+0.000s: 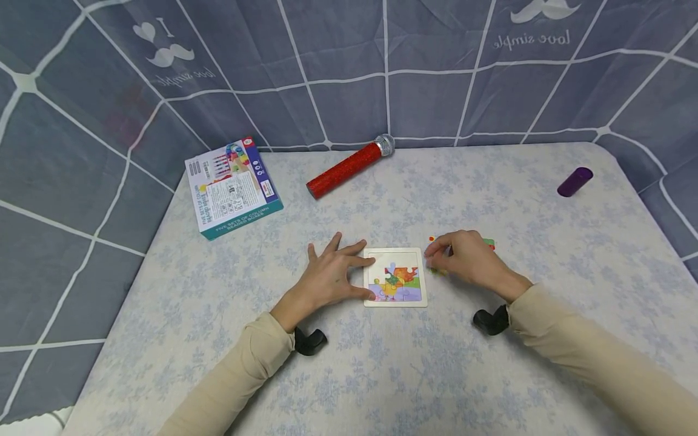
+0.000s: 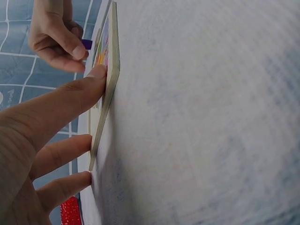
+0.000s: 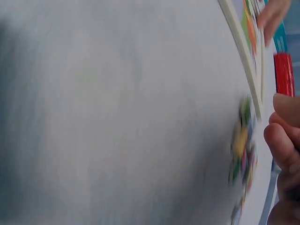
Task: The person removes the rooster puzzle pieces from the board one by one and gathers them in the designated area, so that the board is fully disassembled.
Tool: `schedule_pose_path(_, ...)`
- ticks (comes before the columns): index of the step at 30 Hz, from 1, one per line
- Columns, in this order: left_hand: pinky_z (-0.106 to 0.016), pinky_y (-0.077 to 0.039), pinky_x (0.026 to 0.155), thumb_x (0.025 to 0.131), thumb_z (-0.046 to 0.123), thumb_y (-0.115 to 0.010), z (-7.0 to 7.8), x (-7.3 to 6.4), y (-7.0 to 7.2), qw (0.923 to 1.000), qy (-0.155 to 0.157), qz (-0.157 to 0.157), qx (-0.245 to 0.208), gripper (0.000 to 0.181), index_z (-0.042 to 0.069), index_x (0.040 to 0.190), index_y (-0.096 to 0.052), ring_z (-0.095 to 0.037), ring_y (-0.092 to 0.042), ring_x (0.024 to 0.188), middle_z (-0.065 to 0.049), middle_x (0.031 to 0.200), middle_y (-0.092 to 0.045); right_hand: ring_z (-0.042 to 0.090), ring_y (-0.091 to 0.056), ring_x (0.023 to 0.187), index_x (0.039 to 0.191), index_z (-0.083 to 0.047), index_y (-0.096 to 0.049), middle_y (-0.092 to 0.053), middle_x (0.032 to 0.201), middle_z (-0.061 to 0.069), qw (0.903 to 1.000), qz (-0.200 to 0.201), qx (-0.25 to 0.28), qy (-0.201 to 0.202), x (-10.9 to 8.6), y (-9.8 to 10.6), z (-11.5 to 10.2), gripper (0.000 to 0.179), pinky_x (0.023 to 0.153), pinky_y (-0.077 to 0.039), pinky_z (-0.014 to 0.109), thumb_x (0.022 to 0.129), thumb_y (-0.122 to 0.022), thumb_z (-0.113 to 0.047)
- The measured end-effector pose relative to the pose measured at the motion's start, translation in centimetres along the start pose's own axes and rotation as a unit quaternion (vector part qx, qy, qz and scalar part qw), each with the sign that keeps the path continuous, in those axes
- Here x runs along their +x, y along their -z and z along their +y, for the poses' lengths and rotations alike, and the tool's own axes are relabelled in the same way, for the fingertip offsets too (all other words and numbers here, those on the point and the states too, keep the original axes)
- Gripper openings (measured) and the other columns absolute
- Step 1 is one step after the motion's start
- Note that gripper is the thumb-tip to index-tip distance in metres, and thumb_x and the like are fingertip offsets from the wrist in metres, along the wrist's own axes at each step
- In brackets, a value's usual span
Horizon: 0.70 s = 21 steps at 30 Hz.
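A small square jigsaw board (image 1: pixel 377 259) lies on the table, its picture partly filled with pieces in the lower right. My left hand (image 1: pixel 332 272) spreads across its left side, thumb on the lower corner and fingertips at the left edge. In the left wrist view, the thumb (image 2: pixel 79 91) presses on the board's rim. My right hand (image 1: pixel 466 257) hovers just right of the board, thumb and fingers bent together; I cannot tell whether a piece is between them. Loose jigsaw pieces (image 3: pixel 241 145) lie beneath it, blurred in the right wrist view and mostly hidden in the head view.
A boxed bead set (image 1: pixel 234 188) sits at the back left. Beyond the board lies a red glittery microphone (image 1: pixel 349 168), and a purple cylinder (image 1: pixel 575 181) lies at the far right. A tile-patterned curtain (image 1: pixel 349 60) hangs behind the floral-covered table (image 1: pixel 349 375).
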<state>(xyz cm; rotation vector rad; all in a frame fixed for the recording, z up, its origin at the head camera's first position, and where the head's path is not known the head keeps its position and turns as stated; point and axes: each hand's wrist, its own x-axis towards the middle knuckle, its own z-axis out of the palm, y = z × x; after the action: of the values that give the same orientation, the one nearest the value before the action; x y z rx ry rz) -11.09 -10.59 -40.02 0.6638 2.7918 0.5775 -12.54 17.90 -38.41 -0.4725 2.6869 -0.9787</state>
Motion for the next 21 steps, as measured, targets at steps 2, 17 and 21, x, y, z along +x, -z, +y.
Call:
schedule_pose_path(2,-0.083,-0.007,0.097,0.068,0.051,-0.086,0.0,0.0,0.0,1.0000,0.000,-0.001,0.001,0.068,0.026,0.128,-0.068,-0.043,-0.017,0.146,0.000,0.152,-0.043,0.014,-0.051,0.066,0.101,-0.007,-0.076,-0.065,0.079,-0.004,0.9998,-0.013,0.002,0.013,0.2,-0.7,-0.6,0.016,0.058,-0.040,0.026,0.085,-0.074,-0.010)
schedule_pose_path(17,-0.083,-0.008,0.098,0.069,0.054,-0.084,-0.1,0.0,0.0,0.9999,0.002,-0.009,0.006,0.068,0.027,0.130,-0.067,-0.043,-0.016,0.146,0.001,0.153,-0.041,0.008,-0.057,0.073,0.103,-0.009,-0.077,-0.066,0.084,-0.005,0.9981,-0.034,-0.029,0.042,0.6,-3.5,-3.2,0.021,0.066,-0.047,0.029,0.082,-0.078,-0.009)
schedule_pose_path(21,-0.083,-0.008,0.098,0.069,0.053,-0.085,-0.2,0.1,0.0,0.9999,0.001,-0.008,0.006,0.068,0.027,0.130,-0.067,-0.043,-0.016,0.146,0.001,0.153,-0.042,0.009,-0.058,0.074,0.100,-0.009,-0.076,-0.065,0.081,-0.005,0.9982,-0.041,-0.025,0.036,0.8,-3.6,-3.4,0.019,0.068,-0.048,0.030,0.082,-0.077,-0.007)
